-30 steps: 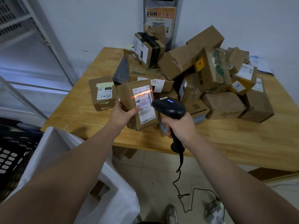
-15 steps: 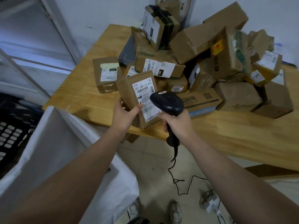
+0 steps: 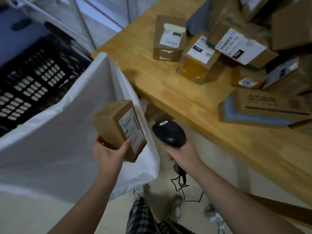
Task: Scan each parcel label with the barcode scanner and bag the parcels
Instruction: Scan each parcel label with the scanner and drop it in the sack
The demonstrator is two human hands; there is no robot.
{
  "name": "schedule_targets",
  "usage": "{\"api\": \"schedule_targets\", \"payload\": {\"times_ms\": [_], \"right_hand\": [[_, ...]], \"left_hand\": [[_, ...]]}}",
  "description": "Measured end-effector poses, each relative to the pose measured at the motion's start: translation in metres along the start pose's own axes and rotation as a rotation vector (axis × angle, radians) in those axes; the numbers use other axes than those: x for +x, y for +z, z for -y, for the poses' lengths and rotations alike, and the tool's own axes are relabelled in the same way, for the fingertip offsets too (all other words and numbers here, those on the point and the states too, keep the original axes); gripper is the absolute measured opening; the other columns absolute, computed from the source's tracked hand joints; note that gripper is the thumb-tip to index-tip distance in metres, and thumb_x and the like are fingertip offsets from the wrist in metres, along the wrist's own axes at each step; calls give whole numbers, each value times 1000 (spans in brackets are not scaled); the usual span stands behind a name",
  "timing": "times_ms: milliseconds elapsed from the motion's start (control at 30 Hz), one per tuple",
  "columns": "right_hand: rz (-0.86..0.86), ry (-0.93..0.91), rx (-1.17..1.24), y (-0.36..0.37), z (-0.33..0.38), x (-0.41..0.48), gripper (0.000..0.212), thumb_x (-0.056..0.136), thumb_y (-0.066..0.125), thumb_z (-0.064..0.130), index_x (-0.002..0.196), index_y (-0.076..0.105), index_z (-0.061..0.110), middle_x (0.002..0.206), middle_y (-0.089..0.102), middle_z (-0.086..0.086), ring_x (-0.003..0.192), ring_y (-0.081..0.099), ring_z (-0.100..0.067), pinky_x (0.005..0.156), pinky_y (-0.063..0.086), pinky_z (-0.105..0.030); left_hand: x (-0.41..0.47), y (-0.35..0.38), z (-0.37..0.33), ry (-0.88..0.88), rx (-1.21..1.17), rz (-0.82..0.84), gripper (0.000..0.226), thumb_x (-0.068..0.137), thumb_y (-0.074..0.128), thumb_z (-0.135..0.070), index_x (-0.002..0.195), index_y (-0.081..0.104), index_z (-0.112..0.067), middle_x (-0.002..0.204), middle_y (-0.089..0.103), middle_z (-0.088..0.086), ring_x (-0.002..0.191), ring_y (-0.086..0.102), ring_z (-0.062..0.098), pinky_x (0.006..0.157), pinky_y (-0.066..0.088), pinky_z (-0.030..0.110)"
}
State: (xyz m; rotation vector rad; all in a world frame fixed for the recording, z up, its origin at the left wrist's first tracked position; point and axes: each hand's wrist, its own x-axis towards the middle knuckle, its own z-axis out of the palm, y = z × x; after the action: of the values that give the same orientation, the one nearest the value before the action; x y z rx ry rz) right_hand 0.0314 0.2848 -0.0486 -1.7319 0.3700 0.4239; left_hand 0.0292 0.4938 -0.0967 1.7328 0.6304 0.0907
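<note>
Head view: a brown cardboard parcel (image 3: 116, 127) is held by the left hand (image 3: 109, 152), fingers curled round it, over the rim of the white plastic bag (image 3: 59, 132). The black barcode scanner (image 3: 168, 132) is gripped in the right hand (image 3: 181, 153). Bagging is judged under way, and release into the bag is called for next.

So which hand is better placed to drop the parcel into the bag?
Left. The left hand grips the labelled parcel right at the white bag; the right hand grips the barcode scanner.

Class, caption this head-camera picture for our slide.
Left hand holds a parcel by the white bag; right hand grips the scanner.
</note>
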Motion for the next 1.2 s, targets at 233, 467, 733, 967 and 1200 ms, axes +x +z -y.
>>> {"api": "schedule_targets", "payload": {"times_ms": [233,467,733,967,1200], "right_hand": [[130,76,-217,81,-25,50,25,74,74,14,59,55,20,50,51,3,55,56,-19,57,44,-30],[86,74,-345,136,-76,118,27,79,73,17,64,53,27,51,53,6,54,56,-15,54,43,-25],[81,-170,-780,139,-113,158,31,80,72,31,70,42,35,58,47,14,57,49,-5,49,32,-17],[74,-169,-830,135,-118,169,34,82,68,34,115,59,31,74,61,9,69,55,-12,59,42,-22],[143,-153,-864,129,-88,137,22,84,68,35,100,57,25,78,54,6,81,59,-21,67,47,-26]], "left_hand": [[96,-5,81,-89,781,40,101,55,87,-41,136,35,-8,128,42,16,116,46,36,96,44,48],[176,6,176,176,1546,412,101,75,71,-54,147,16,-8,140,35,13,126,40,31,103,33,41],[221,24,275,183,1683,432,93,76,71,-52,142,26,-4,137,41,15,125,42,31,106,31,41],[221,30,269,180,1621,444,78,83,65,-53,141,34,-10,140,39,15,131,35,33,109,27,41],[185,25,196,235,1499,334,57,85,62,-45,125,49,-7,125,50,14,115,46,33,93,37,39]]}}
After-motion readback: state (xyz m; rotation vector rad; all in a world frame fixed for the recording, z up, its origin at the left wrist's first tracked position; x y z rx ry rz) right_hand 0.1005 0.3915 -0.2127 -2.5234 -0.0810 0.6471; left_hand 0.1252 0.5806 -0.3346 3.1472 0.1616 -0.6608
